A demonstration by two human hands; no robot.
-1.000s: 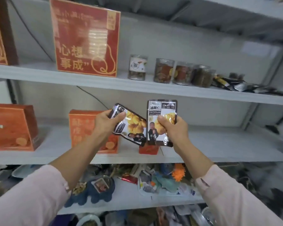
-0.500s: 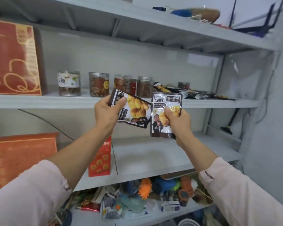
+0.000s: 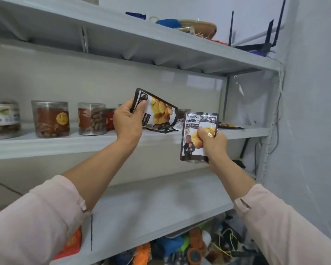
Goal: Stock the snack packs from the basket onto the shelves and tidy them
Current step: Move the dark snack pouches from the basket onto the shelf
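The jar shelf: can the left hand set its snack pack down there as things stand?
Probably yes. The left hand already holds its snack pack over the jar shelf, right of the jars, with nothing blocking.

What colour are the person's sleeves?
Pale pink, both sleeves, clearest in the head view.

Clear jars (image 3: 52,118) crowd the left of the middle shelf (image 3: 65,144). Flat packets (image 3: 230,126), seemingly, lie far right. The lower shelf (image 3: 161,203) is bare.
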